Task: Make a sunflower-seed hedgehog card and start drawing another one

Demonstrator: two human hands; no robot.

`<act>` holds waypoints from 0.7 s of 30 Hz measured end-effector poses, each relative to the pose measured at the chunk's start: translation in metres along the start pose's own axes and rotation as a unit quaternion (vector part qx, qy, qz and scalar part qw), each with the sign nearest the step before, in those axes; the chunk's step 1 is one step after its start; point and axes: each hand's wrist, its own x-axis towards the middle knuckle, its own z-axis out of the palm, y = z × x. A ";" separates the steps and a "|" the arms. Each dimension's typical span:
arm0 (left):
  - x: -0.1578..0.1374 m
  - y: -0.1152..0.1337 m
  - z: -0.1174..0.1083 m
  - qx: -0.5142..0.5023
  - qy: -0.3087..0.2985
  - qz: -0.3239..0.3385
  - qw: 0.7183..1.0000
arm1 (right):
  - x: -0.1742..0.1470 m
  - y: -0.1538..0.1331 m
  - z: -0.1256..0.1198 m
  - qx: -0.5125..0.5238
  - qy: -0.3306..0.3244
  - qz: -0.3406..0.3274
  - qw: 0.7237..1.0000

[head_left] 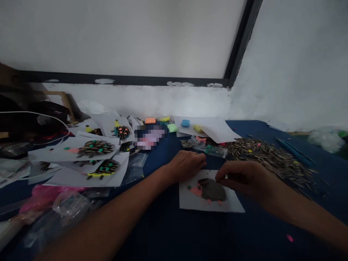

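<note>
A white paper [187, 203] lies on the blue tabletop with a hedgehog shape of grey modelling clay [214, 191] on it. Its snout [195, 191] and feet are pink, and its nose is green. At least one dark striped seed sits at the body's upper left. My left hand [187, 165] rests at the paper's top left edge with its fingers curled; whatever they may hold is hidden. Over the hedgehog's right upper back, my right hand [241, 177] has thumb and finger pinched together. What is between those fingertips is too small to make out.
Sunflower seeds [266, 156] spread at the right beside a blue tool [296, 151]. Finished seed hedgehogs on paper [95, 148] overlap at the left, above crumpled plastic bags [70, 206]. Coloured clay packs [172, 127] stand by the wall. A pink bit [289, 238] lies front right.
</note>
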 end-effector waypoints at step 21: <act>0.000 -0.003 0.005 0.011 0.021 0.014 1.000 | 0.004 -0.012 0.029 -0.135 0.039 -0.059 0.988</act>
